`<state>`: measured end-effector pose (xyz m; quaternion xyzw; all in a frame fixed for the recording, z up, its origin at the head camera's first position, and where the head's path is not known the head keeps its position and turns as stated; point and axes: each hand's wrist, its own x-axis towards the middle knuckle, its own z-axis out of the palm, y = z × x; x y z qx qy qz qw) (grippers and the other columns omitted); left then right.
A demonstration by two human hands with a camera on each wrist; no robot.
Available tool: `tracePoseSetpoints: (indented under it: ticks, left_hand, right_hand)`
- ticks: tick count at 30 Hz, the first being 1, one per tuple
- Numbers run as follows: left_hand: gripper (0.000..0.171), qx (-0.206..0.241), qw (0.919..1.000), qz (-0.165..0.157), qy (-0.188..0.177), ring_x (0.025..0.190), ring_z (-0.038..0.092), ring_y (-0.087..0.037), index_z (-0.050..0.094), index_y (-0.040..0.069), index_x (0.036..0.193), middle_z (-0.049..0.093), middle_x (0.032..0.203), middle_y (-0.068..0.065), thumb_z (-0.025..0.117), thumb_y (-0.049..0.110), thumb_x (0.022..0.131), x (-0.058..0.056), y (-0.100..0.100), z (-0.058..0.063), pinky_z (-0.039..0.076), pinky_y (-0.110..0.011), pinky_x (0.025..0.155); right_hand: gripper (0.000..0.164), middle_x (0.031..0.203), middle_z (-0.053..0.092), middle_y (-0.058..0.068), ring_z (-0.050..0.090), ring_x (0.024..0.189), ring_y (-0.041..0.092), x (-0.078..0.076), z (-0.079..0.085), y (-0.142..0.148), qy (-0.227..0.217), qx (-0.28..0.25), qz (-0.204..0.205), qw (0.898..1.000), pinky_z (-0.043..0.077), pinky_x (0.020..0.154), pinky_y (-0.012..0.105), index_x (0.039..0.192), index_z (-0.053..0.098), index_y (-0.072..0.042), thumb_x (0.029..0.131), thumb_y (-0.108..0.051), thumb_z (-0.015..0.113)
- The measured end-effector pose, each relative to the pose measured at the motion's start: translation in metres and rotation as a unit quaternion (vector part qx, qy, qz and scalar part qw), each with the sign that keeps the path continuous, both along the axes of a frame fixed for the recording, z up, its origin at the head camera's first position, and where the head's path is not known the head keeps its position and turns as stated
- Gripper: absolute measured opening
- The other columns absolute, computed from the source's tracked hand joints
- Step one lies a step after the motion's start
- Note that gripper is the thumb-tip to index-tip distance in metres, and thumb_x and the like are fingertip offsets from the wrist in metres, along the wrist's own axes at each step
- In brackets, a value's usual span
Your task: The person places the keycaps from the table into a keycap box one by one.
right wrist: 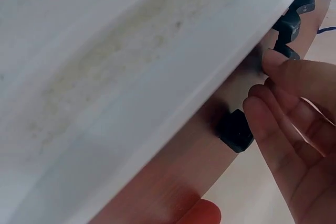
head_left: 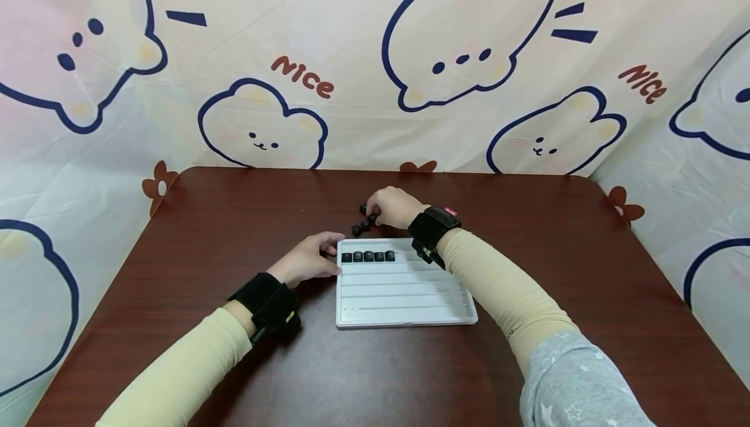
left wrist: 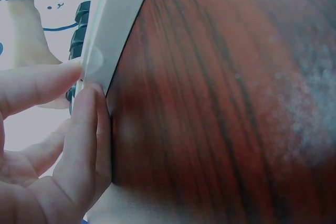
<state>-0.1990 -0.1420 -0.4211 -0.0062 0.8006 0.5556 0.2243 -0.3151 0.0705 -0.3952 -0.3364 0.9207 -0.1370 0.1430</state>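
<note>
A white ridged tray [head_left: 404,290] lies on the table, with a row of several black keycaps [head_left: 368,256] along its top slot. At its left edge my left hand [head_left: 305,259] touches the rim with thumb and fingertips; the left wrist view shows the fingers against the tray's side wall [left wrist: 107,40]. Beyond the tray's far edge, my right hand [head_left: 395,207] reaches down among several loose black keycaps [head_left: 357,230]. The right wrist view has its thumb overlapping a keycap [right wrist: 286,51], and another keycap [right wrist: 236,131] beside the fingertips. A small gap shows between thumb and fingers.
The dark brown wooden table [head_left: 246,206] extends around the tray. Behind and beside it hangs a pale curtain [head_left: 363,23] with cartoon outlines. Black wrist bands [head_left: 266,303] sit on both wrists, and the right forearm passes over the tray's right side.
</note>
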Motion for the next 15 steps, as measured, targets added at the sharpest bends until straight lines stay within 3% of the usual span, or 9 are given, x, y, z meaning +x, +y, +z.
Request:
tracePoseSetpoints:
  ticks: [15]
  left_hand:
    - [0.067, -0.002, 1.0000, -0.002, 0.003, 0.101, 0.055, -0.028, 0.051, 0.000, 0.146, 0.052, 0.116, -0.018, 0.075, -0.013, 0.085, 0.0008, 0.0000, 0.0007, 0.057, -0.032, 0.079]
  right_hand:
    - [0.022, 0.114, 0.071, 0.012, 0.063, 0.098, 0.025, 0.0082, -0.0008, 0.0069, 0.006, -0.009, -0.006, 1.000, 0.052, 0.086, 0.037, 0.115, 0.075, -0.004, 0.093, -0.001, 0.073]
